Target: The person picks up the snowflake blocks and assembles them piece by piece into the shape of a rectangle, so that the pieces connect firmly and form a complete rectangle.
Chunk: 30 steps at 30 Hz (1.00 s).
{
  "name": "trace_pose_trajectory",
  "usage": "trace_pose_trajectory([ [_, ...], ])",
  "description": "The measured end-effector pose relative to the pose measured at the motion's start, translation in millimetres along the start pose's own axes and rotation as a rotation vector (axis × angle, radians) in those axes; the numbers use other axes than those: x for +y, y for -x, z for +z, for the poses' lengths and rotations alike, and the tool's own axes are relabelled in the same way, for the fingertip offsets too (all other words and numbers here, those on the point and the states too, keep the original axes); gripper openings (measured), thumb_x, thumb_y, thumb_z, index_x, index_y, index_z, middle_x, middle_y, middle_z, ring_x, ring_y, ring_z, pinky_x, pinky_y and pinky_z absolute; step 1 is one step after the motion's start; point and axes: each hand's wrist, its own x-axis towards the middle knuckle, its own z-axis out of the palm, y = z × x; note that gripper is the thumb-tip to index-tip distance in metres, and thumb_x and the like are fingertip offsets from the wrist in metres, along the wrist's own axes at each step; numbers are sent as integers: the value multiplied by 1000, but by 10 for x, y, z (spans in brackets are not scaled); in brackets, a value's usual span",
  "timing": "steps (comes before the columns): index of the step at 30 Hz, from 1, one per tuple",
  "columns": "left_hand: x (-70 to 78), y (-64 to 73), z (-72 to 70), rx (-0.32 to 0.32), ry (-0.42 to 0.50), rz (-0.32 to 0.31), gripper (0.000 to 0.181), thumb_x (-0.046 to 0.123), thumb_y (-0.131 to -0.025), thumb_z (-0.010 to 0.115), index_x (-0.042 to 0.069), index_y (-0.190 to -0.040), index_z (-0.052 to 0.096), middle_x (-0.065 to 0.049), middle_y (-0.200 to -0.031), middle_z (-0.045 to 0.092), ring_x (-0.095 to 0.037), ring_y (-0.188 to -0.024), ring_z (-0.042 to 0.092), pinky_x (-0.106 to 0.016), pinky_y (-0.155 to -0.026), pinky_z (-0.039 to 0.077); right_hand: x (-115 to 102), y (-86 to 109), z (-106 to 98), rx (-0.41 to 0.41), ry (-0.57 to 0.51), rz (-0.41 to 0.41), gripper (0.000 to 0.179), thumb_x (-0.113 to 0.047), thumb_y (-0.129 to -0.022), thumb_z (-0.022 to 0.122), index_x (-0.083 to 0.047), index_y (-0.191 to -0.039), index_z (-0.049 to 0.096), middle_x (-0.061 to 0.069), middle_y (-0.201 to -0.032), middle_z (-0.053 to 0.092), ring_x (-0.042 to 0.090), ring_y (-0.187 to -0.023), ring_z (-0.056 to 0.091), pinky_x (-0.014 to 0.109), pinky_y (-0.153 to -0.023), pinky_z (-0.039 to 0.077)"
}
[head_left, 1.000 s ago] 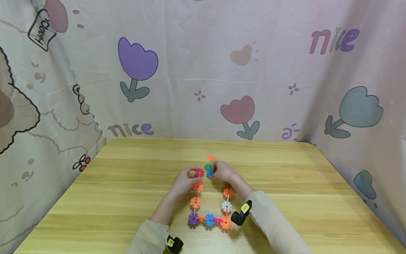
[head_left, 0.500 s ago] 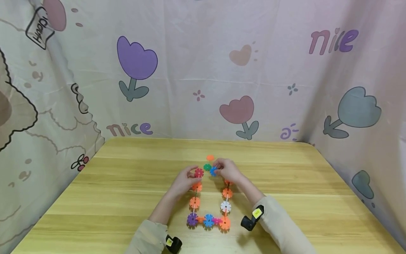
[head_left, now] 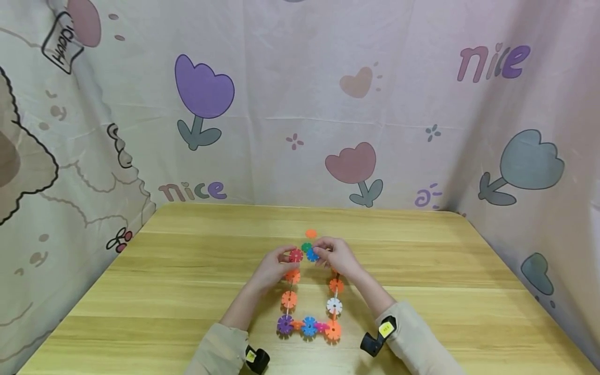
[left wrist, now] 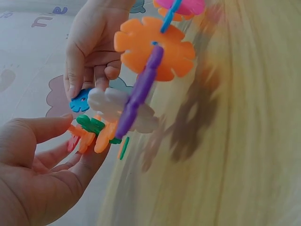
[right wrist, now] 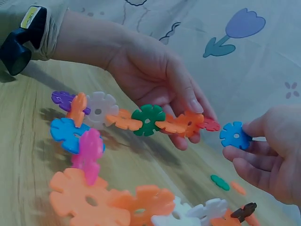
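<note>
Slotted plastic snowflake discs are joined into a U-shaped chain. The left hand point(head_left: 272, 268) grips the far end of its left side, fingers round an orange disc point(right wrist: 190, 123) and the red disc point(head_left: 296, 255) at the tip. A single blue disc point(right wrist: 235, 135) is pinched between thumb and fingers of the right hand point(head_left: 341, 256). Only a small gap parts it from the red disc in the right wrist view. A purple disc point(head_left: 285, 325) and a large orange disc point(head_left: 333, 330) form the near corners. A white disc point(head_left: 334, 305) sits in the right side.
Beyond the hands, a loose green disc point(head_left: 307, 247) and a loose orange disc point(head_left: 311, 234) lie on the wooden table point(head_left: 187, 297). A printed curtain point(head_left: 281, 78) hangs behind the table and along its sides. Each sleeve carries a black wrist camera point(head_left: 257, 360).
With the blue disc, the right hand first moves right, away from the red disc, then slightly back left. The right forearm has swung outward. The left hand keeps its grip almost unmoved.
</note>
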Motion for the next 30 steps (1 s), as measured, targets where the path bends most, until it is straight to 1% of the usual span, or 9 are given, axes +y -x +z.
trace_pose_trajectory([
  [5, 3, -19, 4, 0, -15, -1, 44, 6, -87, 62, 0, -129, 50, -18, -106, 56, -23, -86, 56, -32, -68, 49, 26, 15, 1, 14, -21, -7, 21, -11, -94, 55, 5, -106, 61, 12, -89, 65, 32, -77, 65, 44, -64, 53],
  [8, 10, -22, 6, -4, -24, 4, 45, 6, -87, 62, 0, -130, 49, -18, -107, 56, -23, -88, 56, -33, -69, 49, 37, 20, 1, 7, -32, -12, 21, -11, -93, 56, 6, -103, 61, 15, -89, 65, 33, -79, 65, 43, -65, 53],
  [15, 46, -8, 14, -20, -26, 14, 49, 8, -87, 63, -1, -132, 47, -17, -105, 57, -23, -86, 57, -34, -68, 49, 49, 13, 15, -20, -116, 15, 19, -11, -92, 58, 7, -97, 62, 20, -90, 65, 30, -81, 66, 43, -71, 53],
  [21, 26, -29, 5, -62, -6, 15, 50, 6, -87, 62, -3, -133, 44, -16, -100, 59, -21, -82, 58, -30, -67, 49, 71, 35, 27, -73, -156, -28, 21, -9, -91, 59, 11, -97, 61, 23, -90, 64, 41, -87, 62, 47, -76, 51],
  [23, 22, -31, 3, -80, 7, 20, 51, 7, -87, 62, -4, -133, 43, -16, -99, 60, -21, -82, 59, -29, -66, 49, 80, 40, 20, -73, -165, -36, 21, -8, -90, 60, 12, -98, 61, 23, -90, 64, 42, -88, 61, 48, -77, 50],
  [27, 39, -37, 5, -103, 27, 32, 52, 7, -87, 62, -5, -133, 42, -17, -99, 61, -19, -81, 60, -28, -67, 49, 84, 30, -8, -44, -215, -7, 22, -9, -89, 62, 11, -98, 62, 19, -89, 66, 38, -89, 62, 46, -80, 50],
  [30, 57, -44, 10, -111, 26, 40, 52, 7, -87, 62, -6, -133, 42, -16, -97, 61, -18, -78, 59, -28, -65, 48, 80, 24, -35, -36, -250, 23, 23, -10, -89, 63, 11, -98, 63, 19, -91, 66, 33, -88, 64, 45, -83, 49],
])
